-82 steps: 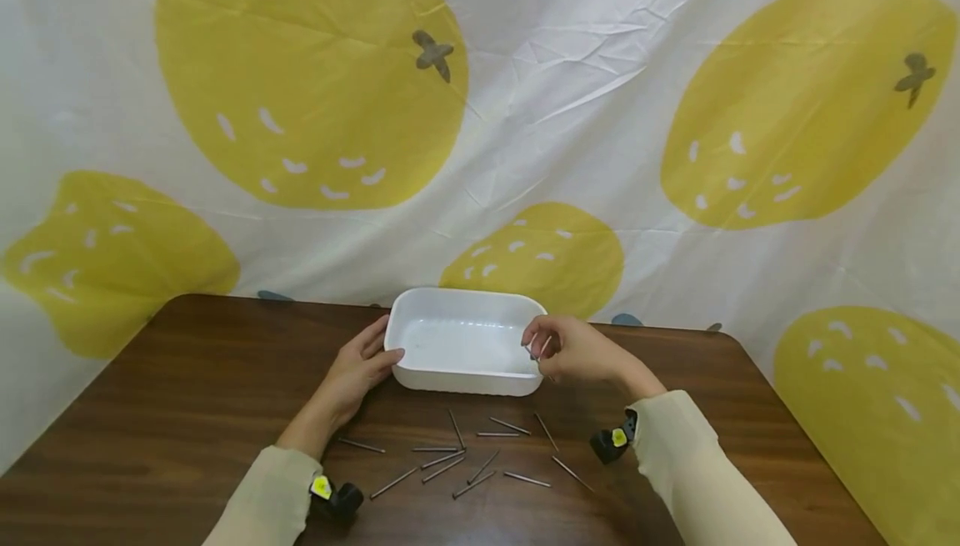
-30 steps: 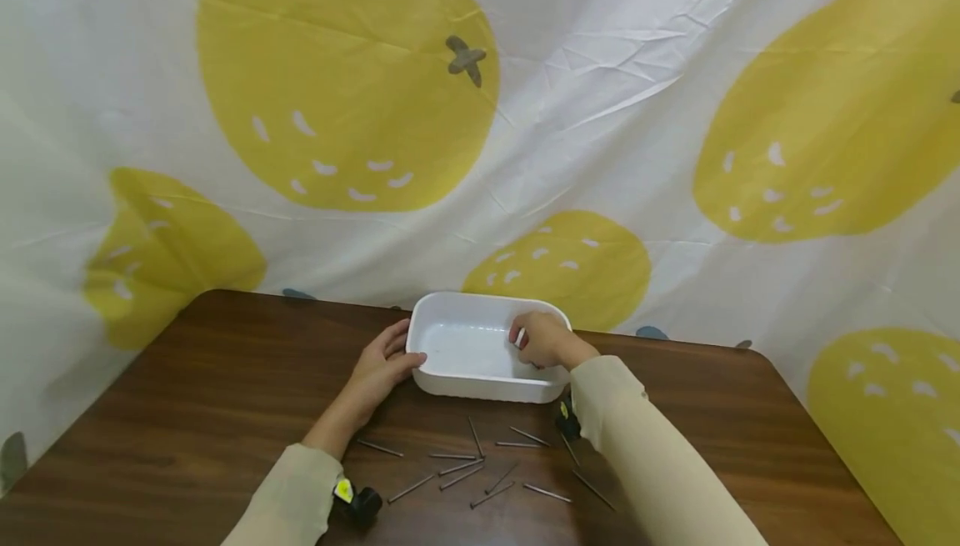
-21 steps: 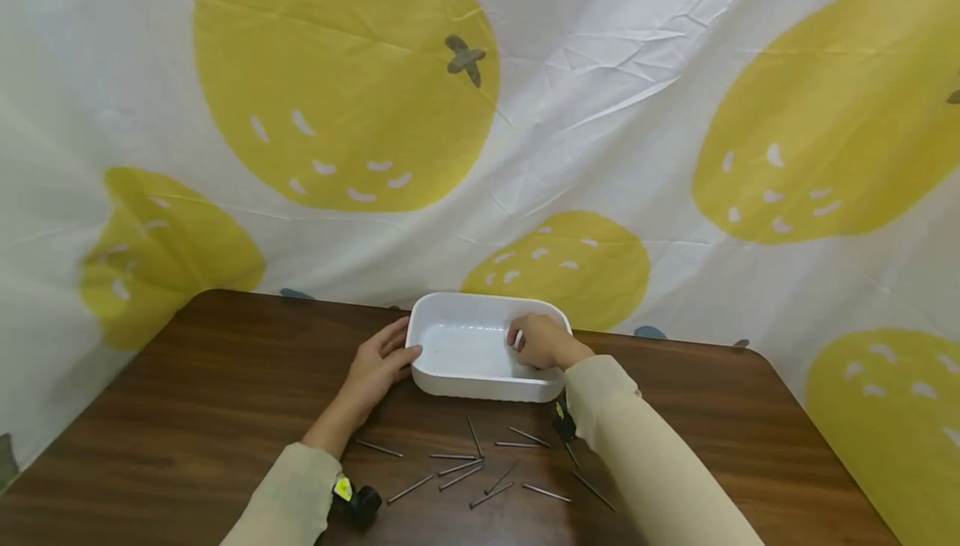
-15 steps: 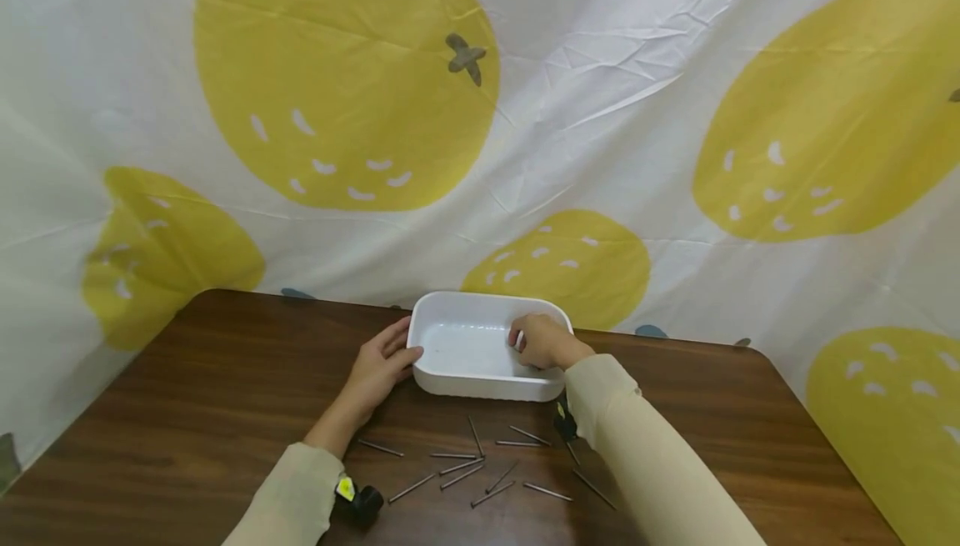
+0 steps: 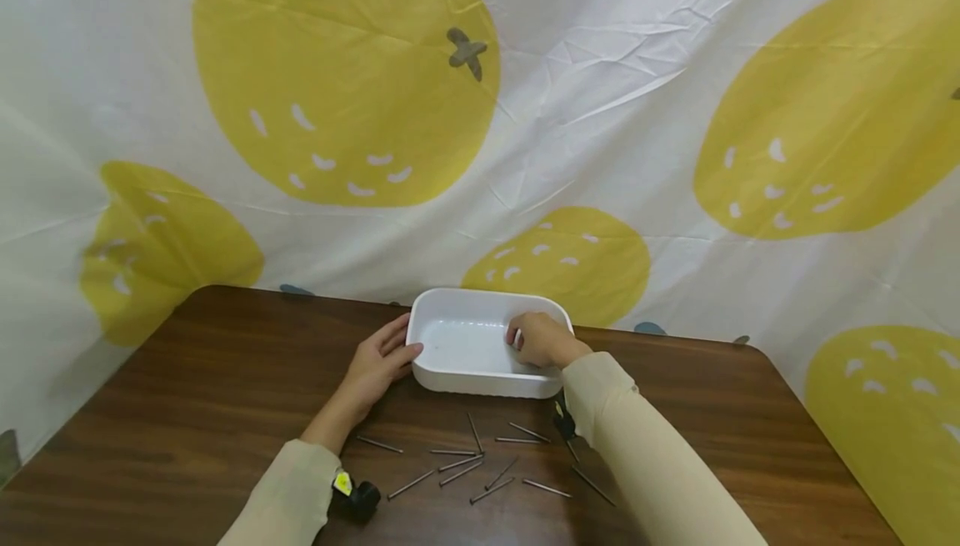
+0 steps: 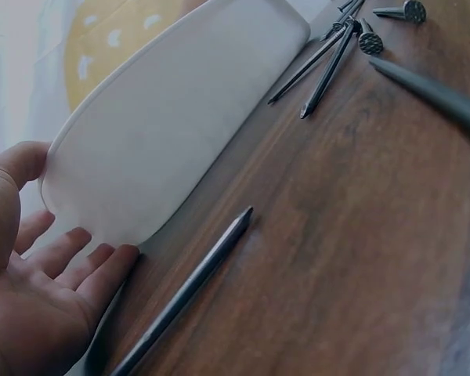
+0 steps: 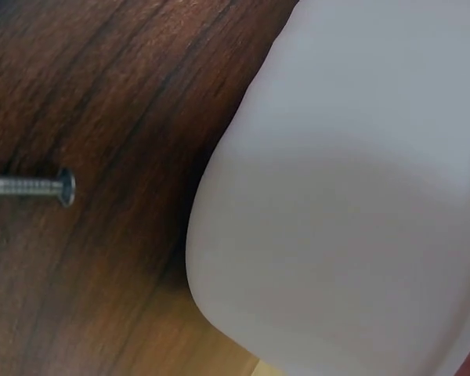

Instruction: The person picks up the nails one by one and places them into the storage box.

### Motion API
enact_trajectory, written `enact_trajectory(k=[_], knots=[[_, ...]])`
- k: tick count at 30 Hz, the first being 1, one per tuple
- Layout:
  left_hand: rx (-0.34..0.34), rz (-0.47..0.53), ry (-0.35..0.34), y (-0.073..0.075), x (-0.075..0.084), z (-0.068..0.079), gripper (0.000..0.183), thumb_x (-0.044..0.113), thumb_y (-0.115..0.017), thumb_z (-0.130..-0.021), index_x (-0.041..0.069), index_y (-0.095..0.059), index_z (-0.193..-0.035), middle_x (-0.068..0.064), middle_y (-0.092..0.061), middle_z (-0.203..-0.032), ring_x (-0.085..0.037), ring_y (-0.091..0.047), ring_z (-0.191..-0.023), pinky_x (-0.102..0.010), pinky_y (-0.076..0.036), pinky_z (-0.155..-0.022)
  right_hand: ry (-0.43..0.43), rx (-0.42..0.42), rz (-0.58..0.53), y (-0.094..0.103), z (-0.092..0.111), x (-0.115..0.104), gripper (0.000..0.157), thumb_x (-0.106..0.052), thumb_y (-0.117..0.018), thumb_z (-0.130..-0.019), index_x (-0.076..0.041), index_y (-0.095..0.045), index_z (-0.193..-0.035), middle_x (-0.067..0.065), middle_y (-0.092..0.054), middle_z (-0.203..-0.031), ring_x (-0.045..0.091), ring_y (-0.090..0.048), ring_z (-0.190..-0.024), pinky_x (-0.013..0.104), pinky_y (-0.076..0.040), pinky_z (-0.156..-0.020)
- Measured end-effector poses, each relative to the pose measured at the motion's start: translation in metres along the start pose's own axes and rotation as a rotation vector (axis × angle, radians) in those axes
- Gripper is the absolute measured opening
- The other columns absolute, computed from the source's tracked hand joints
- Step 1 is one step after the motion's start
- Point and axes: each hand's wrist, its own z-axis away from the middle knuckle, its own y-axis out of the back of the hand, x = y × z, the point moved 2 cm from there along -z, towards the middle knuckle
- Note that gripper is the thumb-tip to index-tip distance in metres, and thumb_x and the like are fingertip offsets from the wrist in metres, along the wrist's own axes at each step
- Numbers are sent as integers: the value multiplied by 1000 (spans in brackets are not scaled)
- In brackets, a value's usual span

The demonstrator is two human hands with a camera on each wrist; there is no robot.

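Note:
My left hand (image 5: 375, 365) holds the left end of a white rectangular container (image 5: 480, 384), thumb at the rim and fingers against the outer wall. The left wrist view shows this hand (image 6: 55, 266) beside the container's wall (image 6: 164, 117). My right hand (image 5: 542, 339) reaches inside the container's right end, its fingers bent downward. Whether a nail is between those fingers is hidden. Several loose metal nails (image 5: 461, 474) lie on the table in front of the container. The right wrist view shows the container's outer wall (image 7: 329, 219) and one nail (image 7: 31, 186).
The dark wooden table (image 5: 225, 379) extends to both sides of the container. Just behind its back edge hangs a white cloth (image 5: 525, 129) with yellow fruit prints. One nail (image 6: 192, 286) lies close to my left hand's fingers.
Since the oldest frame, my right hand has moved from the container's right rim down inside it; a thin shiny piece was in its fingers then. Over the last second both hands stay nearly still.

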Motion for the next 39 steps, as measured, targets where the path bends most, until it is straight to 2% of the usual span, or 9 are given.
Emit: enact_trajectory(k=[8,11,14,19,23,30,35,39], knots=[[2,-9,3,-3,1,-1,66,19,-64,-100,11,-34,-158,-20,-41,-159,-34,-48,-142,-45,-53,-109,13,0,-14,6,2,1,19,1,-71,-78,-5,-70,-95,4,-68,-79,14,-57,-70,21,-45,-59],[2,-12,6,-6,1,-2,65,20,-64,-100,10,-34,-158,-20,-41,-159,-35,-48,-141,-44,-53,-109,60,33,3,15,6,-2,17,-3,-74,-81,-5,-71,-98,4,-70,-81,15,-61,-75,25,-51,-66],[5,-24,11,-8,0,-3,65,21,-64,-100,10,-35,-157,-21,-40,-159,-35,-47,-142,-44,-53,-109,116,45,-84,28,16,-9,19,-7,-74,-86,-4,-71,-104,6,-72,-88,17,-64,-79,30,-55,-72],[7,-42,9,-8,3,-2,64,22,-64,-100,9,-36,-157,-21,-41,-159,-35,-47,-142,-46,-52,-110,167,3,-302,49,43,-15,27,-11,-73,-91,-2,-66,-116,12,-70,-98,16,-66,-78,28,-57,-68],[12,-53,5,-8,5,0,63,21,-64,-100,7,-37,-156,-23,-41,-158,-36,-47,-142,-46,-52,-109,184,-9,-367,62,67,-11,34,-13,-72,-93,-2,-63,-123,13,-68,-103,17,-68,-82,27,-58,-65],[25,-56,14,-7,4,0,63,20,-65,-100,4,-38,-155,-24,-43,-157,-37,-48,-141,-46,-52,-109,193,79,-375,76,108,6,31,-15,-76,-89,-4,-67,-116,8,-69,-95,18,-67,-82,26,-58,-67],[22,-48,24,-5,0,-1,64,21,-63,-101,3,-36,-156,-24,-40,-158,-36,-47,-142,-44,-52,-110,150,90,-390,70,139,20,31,-22,-79,-88,-11,-69,-115,4,-70,-96,11,-66,-80,24,-57,-67],[30,-46,29,-3,-1,0,64,22,-63,-101,3,-36,-156,-23,-39,-159,-36,-46,-143,-44,-52,-110,139,85,-369,63,162,26,33,-30,-80,-88,-18,-69,-116,-1,-69,-98,8,-66,-87,24,-58,-73]])
